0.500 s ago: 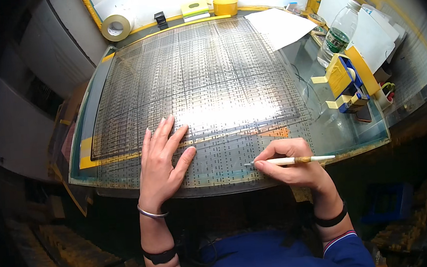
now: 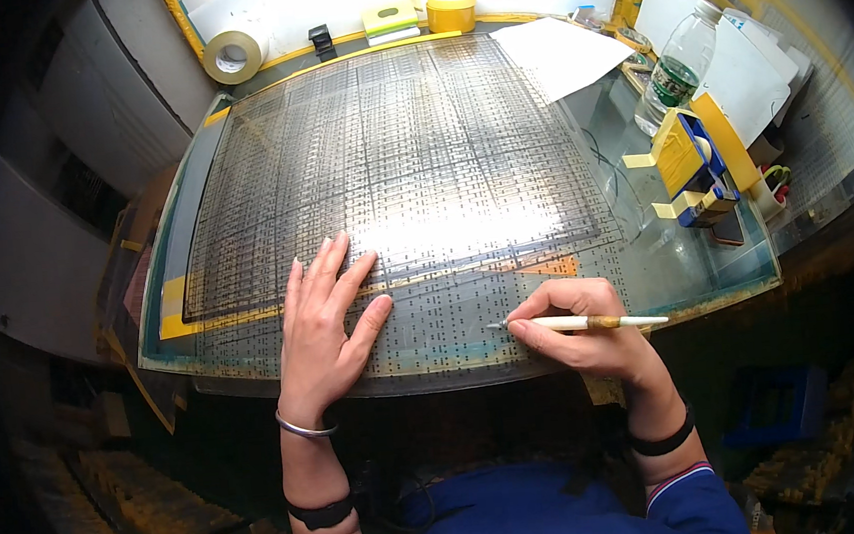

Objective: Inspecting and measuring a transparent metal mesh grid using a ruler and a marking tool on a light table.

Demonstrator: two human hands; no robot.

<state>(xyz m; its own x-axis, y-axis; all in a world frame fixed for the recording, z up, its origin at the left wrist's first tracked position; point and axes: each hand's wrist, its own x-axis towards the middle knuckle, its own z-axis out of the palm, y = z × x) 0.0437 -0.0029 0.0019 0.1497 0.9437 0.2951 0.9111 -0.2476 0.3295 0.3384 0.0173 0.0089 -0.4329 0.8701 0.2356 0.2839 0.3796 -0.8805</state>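
My right hand [image 2: 582, 327], at four o'clock, pinches a slim pale-handled tool [image 2: 644, 320], apparently working its tip over the dotted film [image 2: 339, 163] that reaches toward twelve; steadiness seems called for. My left hand [image 2: 326, 320], at eight, rests with fingers spread. Glare hides some dots, and I can't tell whether the tip touches.

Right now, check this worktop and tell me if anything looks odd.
Nothing plainly spilled or broken. One oddity: bright glare on the dark-patterned sheet, beyond and right of the left hand, washes out its markings.
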